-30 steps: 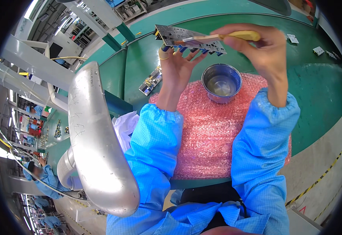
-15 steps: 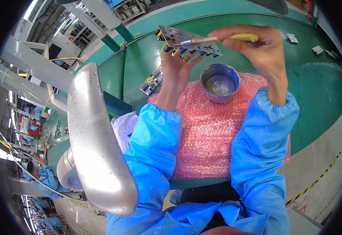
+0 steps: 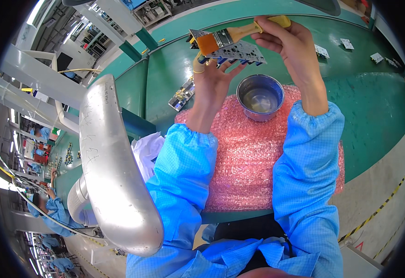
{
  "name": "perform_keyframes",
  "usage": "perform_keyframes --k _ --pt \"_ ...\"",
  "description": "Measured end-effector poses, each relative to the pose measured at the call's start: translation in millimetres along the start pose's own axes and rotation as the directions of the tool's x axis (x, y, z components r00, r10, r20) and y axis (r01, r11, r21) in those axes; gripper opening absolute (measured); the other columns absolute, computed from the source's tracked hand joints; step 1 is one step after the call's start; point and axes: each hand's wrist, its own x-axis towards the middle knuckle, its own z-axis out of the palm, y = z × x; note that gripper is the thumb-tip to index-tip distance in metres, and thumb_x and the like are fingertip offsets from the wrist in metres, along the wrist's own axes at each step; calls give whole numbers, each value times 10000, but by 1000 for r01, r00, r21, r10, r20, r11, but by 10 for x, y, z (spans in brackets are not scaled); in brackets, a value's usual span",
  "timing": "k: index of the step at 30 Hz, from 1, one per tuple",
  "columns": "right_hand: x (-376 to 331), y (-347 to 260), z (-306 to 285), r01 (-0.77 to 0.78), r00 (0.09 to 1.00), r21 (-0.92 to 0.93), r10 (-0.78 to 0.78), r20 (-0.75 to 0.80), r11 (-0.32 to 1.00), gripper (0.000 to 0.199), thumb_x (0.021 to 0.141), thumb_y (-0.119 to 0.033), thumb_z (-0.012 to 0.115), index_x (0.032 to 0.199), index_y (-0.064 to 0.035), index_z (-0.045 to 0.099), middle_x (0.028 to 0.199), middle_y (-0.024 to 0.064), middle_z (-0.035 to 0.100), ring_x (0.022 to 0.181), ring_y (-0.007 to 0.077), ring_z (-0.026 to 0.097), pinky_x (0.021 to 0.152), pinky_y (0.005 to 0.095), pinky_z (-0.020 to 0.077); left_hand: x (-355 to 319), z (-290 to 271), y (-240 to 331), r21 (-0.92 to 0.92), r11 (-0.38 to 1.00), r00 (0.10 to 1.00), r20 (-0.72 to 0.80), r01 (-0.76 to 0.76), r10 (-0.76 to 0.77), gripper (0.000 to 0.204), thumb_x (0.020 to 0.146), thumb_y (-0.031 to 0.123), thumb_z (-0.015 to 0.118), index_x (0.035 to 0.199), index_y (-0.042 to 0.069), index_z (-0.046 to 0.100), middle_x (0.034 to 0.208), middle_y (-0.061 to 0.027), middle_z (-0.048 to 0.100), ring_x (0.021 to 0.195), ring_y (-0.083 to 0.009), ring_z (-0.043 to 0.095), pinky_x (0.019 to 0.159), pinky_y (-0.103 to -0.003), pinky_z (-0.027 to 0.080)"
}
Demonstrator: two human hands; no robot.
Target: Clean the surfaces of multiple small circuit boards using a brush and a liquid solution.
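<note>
My left hand [image 3: 211, 78] holds a circuit board [image 3: 244, 52] up from below, tilted, its speckled flat face upward and its components underneath. In my right hand [image 3: 293, 48] is a flat paintbrush [image 3: 237, 32] with a yellow-tipped wooden handle, gripped near the handle's end. Its orange bristles [image 3: 207, 45] lie over the left part of the board; whether they touch it I cannot tell. Below the board stands a round metal pot [image 3: 260, 98] with liquid in it, on pink bubble wrap [image 3: 246, 162].
A large silver duct hood [image 3: 114, 171] rises at the left. Another populated board [image 3: 182, 95] lies on the green table [image 3: 364, 116] beside my left wrist. Small white boards [image 3: 322, 51] lie at the far right. A white plastic bag [image 3: 147, 150] sits beside my left sleeve.
My right hand has moved left and away from me, turning the brush so its broad side shows. The bristles are now further left over the board. My left hand has shifted slightly right.
</note>
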Motion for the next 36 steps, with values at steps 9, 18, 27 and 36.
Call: perform_keyframes --k 9,18,27,36 --pt "122 197 -314 -70 994 -205 52 -91 976 304 890 -193 691 1078 44 655 957 109 685 856 169 694 775 236 568 21 -18 69 43 999 1000 14 -23 22 579 943 466 513 1370 89 410 1361 -110 449 1231 -324 439 1082 -637 343" --pt "147 266 -673 -119 961 -593 -59 -272 797 230 883 -126 660 1004 69 672 867 116 691 769 153 698 709 210 556 111 -104 218 -164 986 993 -114 -21 2 739 878 575 504 1410 90 337 1458 -196 261 1269 -500 321 1076 -717 269" --pt "135 108 -672 -25 953 -604 -163 -255 797 215 875 -122 658 998 53 676 835 94 690 755 121 687 692 211 541 228 -715 -58 -279 957 936 -307 84 -171 705 879 525 538 1382 74 336 1388 -214 321 1254 -487 314 1077 -729 227" --pt "100 49 -690 -22 954 -625 -171 -247 781 221 876 -137 666 1004 44 682 835 85 692 756 111 676 693 214 533 337 -1281 1 896 403 980 -199 185 -8 330 826 71 565 1136 -16 636 1135 -217 633 1120 -295 614 925 -340 488"
